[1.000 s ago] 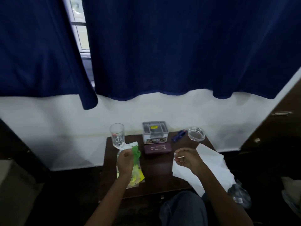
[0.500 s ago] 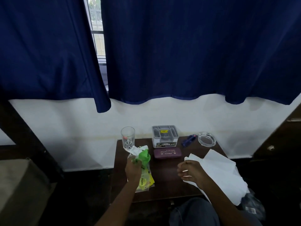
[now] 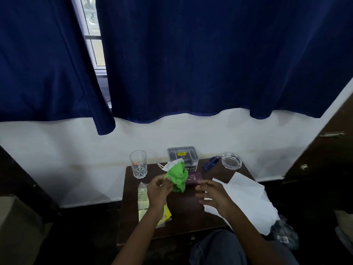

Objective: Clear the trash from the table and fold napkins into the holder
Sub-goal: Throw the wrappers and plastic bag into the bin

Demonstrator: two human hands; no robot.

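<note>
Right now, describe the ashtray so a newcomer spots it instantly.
Start at the small dark table under the blue curtains. At its far right corner by the wall sits the ashtray, right of the blue lighter: low, wide clear glass, unlike the tall tumbler.

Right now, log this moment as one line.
left hand: holds green wrapper | right hand: open over white paper | holder: unfilled

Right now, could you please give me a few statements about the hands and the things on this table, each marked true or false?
1. The left hand holds crumpled green trash. True.
2. The drinking glass lies on its side. False: it stands upright.
3. The right hand grips the blue lighter. False: it hovers open over the white paper, with the lighter far off beside the glass ashtray.
4. The grey holder sits at the table's far edge. True.
</note>
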